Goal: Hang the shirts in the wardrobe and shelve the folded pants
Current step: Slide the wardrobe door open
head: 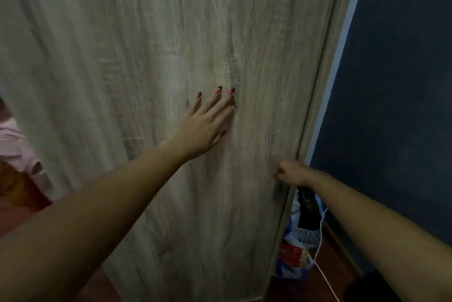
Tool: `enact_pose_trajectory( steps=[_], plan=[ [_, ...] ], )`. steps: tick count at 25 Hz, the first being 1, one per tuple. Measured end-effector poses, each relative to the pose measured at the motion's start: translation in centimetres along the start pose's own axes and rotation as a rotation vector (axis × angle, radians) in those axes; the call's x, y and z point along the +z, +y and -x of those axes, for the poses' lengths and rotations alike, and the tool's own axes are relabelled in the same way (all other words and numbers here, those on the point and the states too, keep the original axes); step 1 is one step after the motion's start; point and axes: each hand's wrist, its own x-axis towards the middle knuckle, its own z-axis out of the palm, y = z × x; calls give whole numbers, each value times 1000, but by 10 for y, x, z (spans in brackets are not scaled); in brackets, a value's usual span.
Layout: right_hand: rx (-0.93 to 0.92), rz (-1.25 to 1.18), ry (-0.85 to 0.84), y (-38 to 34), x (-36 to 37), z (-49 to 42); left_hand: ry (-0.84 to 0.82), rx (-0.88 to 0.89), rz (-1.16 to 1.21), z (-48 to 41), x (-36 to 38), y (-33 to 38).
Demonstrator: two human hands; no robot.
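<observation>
**Head view: both hands on the wardrobe door**

The wardrobe door (pixel 171 57), a pale grey-brown wood-grain panel, fills most of the picture and runs from the top edge down to the floor. Motion blur softens its grain, and I cannot tell whether it is fully closed.

The left hand (pixel 204 130) lies flat against the door, a little right of the door's middle. Its fingers (pixel 215 103) are straight and spread apart, with red, dark-tipped nails pointing up. It holds nothing and only presses on the panel.

The right hand (pixel 291 174) is at the door's right edge, lower than the left. Its fingers are curled together into a fist around the upper end of a small grey handle (pixel 278 191) – the lower end of the handle shows just beneath the knuckles. Both bare forearms reach to the door from the bottom corners.

Left of the door, at the picture's edge, a pink garment (pixel 14 147) shows what looks like a cuffed sleeve, over something orange-brown. It is too blurred to say whether it hangs or lies.

Right of the door a narrow pale strip runs up beside it, and next to that is a dark blue wall (pixel 391 81). In the gap at the door's lower right corner – between door and wall – stand colourful bags (pixel 294 255) with a black item (pixel 308 213) above them. A white cord (pixel 322 274) trails across the reddish-brown floor (pixel 305 289) there.
</observation>
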Motion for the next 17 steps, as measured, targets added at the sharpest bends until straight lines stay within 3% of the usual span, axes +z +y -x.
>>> enact_pose_trajectory(
  steps=[3,11,17],
  plan=[
    [60,-57,11,29,17,-16,82,-7,-91,-14,20,12],
    [-101,16,257,25,61,-22,143,-119,-131,2,55,23],
    [-209,-9,214,-18,84,-19,96,-251,-119,38,63,3]
  ],
)
